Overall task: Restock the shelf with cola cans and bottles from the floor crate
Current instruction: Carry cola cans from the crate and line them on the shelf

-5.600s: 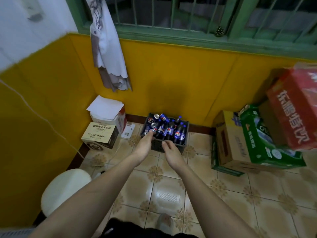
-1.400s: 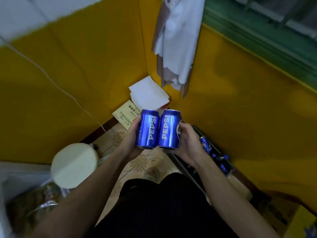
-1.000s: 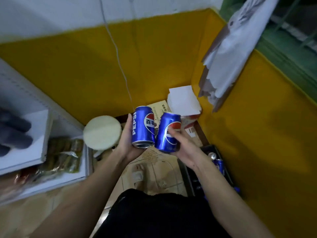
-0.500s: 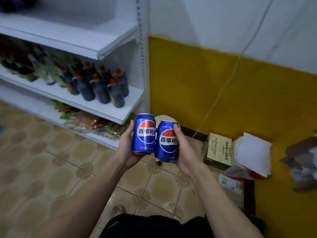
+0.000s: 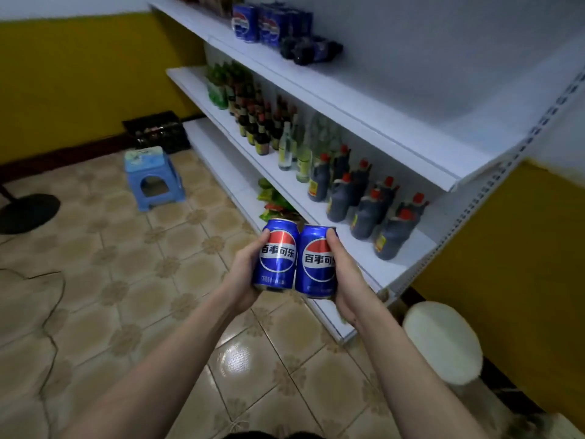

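My left hand [image 5: 242,277] grips a blue cola can [image 5: 276,255] upright, and my right hand [image 5: 346,280] grips a second blue cola can [image 5: 316,263] beside it; the two cans touch. I hold them in front of the white shelf unit [image 5: 364,112], at the level of its middle board. On the top shelf, far left, stand several blue cola cans [image 5: 262,22] with dark cola bottles [image 5: 308,49] lying next to them. The floor crate I took the cans from is out of view.
The middle shelf carries green, clear and dark sauce bottles [image 5: 364,198]. Snack packets [image 5: 273,204] lie on the bottom shelf. A blue plastic stool [image 5: 152,177], a black crate [image 5: 156,131], a black round stand base [image 5: 27,212] and a white round stool [image 5: 441,340] stand on the tiled floor.
I have picked two cans from the floor crate and turned left from the yellow corner to face the shelf. The cans stay in both hands.
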A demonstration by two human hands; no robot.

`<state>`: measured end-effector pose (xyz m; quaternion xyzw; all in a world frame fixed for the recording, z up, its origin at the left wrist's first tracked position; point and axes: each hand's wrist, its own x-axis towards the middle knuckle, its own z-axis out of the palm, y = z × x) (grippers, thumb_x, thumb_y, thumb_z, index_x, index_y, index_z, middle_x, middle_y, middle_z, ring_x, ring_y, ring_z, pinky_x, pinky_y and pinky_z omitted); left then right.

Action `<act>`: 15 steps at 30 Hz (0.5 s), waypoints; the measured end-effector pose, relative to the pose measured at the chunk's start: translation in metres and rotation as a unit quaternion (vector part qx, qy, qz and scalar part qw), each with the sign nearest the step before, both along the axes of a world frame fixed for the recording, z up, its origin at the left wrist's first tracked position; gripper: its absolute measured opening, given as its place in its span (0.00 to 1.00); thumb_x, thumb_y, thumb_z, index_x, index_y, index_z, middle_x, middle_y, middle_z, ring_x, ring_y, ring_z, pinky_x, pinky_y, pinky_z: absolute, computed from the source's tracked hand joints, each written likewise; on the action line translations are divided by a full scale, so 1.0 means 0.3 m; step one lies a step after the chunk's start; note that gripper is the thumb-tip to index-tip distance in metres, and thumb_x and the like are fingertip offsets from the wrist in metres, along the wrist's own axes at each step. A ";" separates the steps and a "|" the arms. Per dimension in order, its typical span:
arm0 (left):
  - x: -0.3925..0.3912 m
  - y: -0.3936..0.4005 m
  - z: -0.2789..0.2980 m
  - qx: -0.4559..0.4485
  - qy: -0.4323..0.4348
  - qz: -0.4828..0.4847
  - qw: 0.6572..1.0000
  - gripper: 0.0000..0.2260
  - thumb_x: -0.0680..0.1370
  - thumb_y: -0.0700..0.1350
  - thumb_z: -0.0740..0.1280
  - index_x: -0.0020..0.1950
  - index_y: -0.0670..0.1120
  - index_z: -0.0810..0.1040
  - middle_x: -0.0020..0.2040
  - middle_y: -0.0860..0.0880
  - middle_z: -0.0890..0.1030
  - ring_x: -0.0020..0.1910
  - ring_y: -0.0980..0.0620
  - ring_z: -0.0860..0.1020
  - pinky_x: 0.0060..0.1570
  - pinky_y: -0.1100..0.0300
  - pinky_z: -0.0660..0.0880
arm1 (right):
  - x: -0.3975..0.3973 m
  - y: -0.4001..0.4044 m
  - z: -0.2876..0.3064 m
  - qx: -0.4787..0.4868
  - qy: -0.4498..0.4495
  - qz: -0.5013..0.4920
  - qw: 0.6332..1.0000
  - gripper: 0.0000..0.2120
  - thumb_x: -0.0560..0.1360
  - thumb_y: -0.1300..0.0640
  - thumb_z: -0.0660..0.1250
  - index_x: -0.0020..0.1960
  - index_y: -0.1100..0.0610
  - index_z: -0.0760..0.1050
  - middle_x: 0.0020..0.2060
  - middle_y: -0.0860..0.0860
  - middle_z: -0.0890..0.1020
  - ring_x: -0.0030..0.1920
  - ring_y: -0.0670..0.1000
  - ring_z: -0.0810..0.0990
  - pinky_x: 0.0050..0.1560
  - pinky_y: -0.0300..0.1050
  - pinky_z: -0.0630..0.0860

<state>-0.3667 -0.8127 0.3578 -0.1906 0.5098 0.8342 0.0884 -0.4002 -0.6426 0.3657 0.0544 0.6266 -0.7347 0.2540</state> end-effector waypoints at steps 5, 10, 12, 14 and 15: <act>-0.110 -0.211 0.080 -0.041 0.051 0.058 0.996 0.25 0.74 0.61 0.69 0.63 0.45 0.78 0.50 0.45 0.85 0.44 0.49 0.84 0.36 0.56 0.80 | -0.180 -0.246 0.091 -0.002 0.028 0.060 0.998 0.46 0.57 0.22 0.69 0.67 0.47 0.75 0.56 0.50 0.85 0.55 0.54 0.85 0.53 0.61 0.82; -0.287 -0.372 0.163 -0.064 0.119 0.122 0.983 0.28 0.73 0.57 0.69 0.69 0.44 0.74 0.58 0.42 0.84 0.50 0.46 0.84 0.39 0.54 0.81 | -0.399 -0.422 0.185 -0.029 0.070 0.108 0.991 0.22 0.76 0.38 0.66 0.65 0.48 0.76 0.53 0.50 0.86 0.51 0.52 0.86 0.47 0.57 0.84; -0.380 -0.432 0.199 -0.078 0.129 0.130 0.980 0.28 0.75 0.58 0.70 0.70 0.45 0.74 0.60 0.42 0.83 0.54 0.45 0.83 0.43 0.52 0.82 | -0.502 -0.487 0.225 -0.036 0.087 0.109 0.990 0.20 0.77 0.41 0.67 0.66 0.49 0.75 0.54 0.51 0.86 0.51 0.52 0.86 0.44 0.52 0.83; -0.477 -0.487 0.238 -0.094 0.128 0.138 0.978 0.28 0.75 0.59 0.68 0.70 0.45 0.74 0.59 0.43 0.84 0.55 0.44 0.83 0.46 0.50 0.83 | -0.608 -0.553 0.257 -0.050 0.103 0.113 0.987 0.21 0.77 0.42 0.67 0.67 0.50 0.74 0.56 0.52 0.85 0.53 0.52 0.86 0.47 0.52 0.83; -0.525 -0.514 0.257 -0.101 0.129 0.145 0.976 0.28 0.74 0.59 0.68 0.70 0.45 0.74 0.59 0.43 0.84 0.55 0.43 0.83 0.48 0.49 0.83 | -0.660 -0.584 0.269 -0.060 0.109 0.117 0.985 0.22 0.77 0.42 0.68 0.67 0.50 0.74 0.56 0.52 0.85 0.54 0.53 0.86 0.50 0.54 0.83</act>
